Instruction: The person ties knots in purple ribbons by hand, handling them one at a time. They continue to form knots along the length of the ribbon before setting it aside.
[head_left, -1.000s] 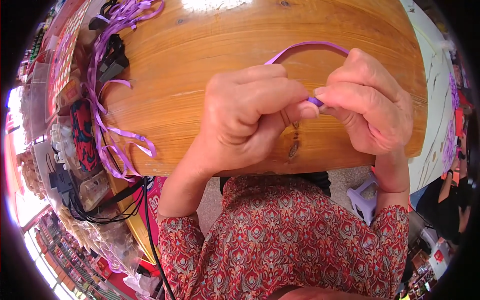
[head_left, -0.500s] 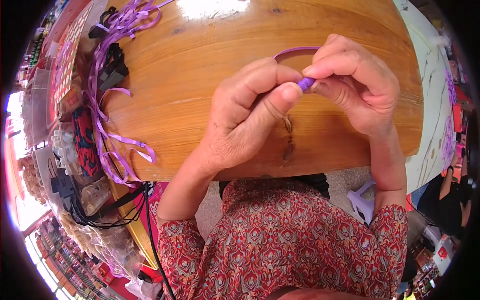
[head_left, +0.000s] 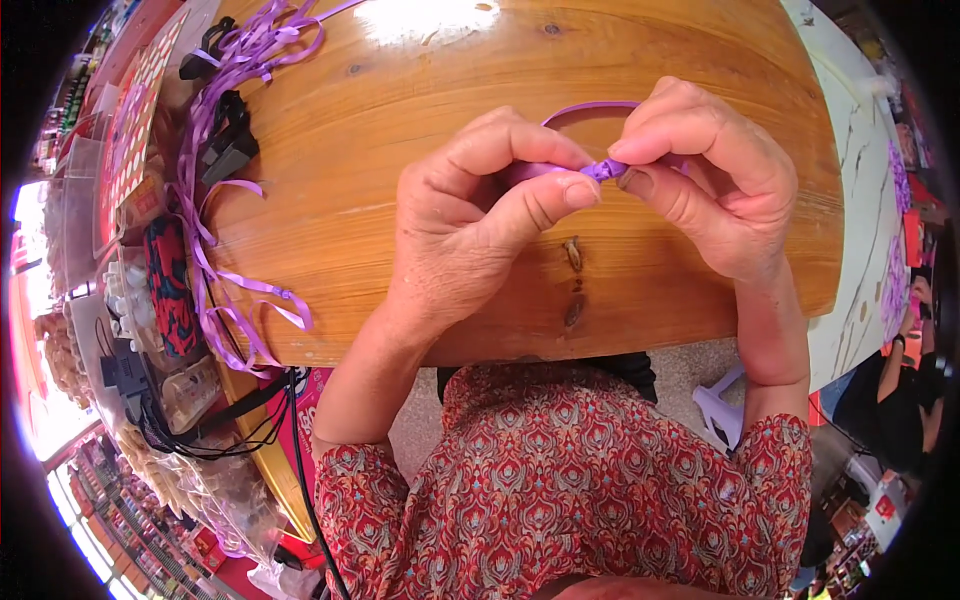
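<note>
Over the varnished brown wooden table (head_left: 330,150), right of its middle, I hold the small knotted section (head_left: 603,170) of a flat, shiny purple ribbon (head_left: 590,107). My left hand (head_left: 470,205) pinches one end of the knot between thumb and forefinger; my right hand (head_left: 722,180) pinches the other, fingertips nearly meeting. The ribbon arches behind both hands, above the table. Along the table's left edge lies a tangled heap of purple ribbons (head_left: 262,48), with a black, angular object (head_left: 232,155) beside it.
</note>
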